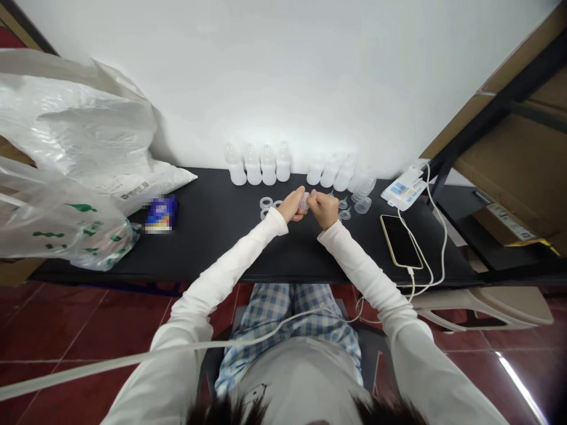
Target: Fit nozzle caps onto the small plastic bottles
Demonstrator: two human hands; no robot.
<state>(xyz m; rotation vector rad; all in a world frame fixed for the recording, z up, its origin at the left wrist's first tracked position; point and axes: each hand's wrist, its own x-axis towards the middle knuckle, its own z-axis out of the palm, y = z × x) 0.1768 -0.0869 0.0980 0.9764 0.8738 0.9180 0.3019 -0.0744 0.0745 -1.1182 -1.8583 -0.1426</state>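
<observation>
You've got it up over the desk point(212, 236) now: your left hand point(290, 205) clamps its fingers round a small translucent piece point(304, 201), and your right hand point(325, 208) curls in against it, its exact grip hidden, can't tell! Loose rings point(266, 202) lie just left, capped bottles point(268, 166) stand behind, and clear teats point(345, 215) sit right.

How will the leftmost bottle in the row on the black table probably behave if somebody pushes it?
The bottle may tip if pushed near the top, since it stands tall and narrow. Once on its side, it could roll, because its body looks rounded. Its clear dome-shaped top looks like thin plastic, so it is probably light for its size.
</observation>
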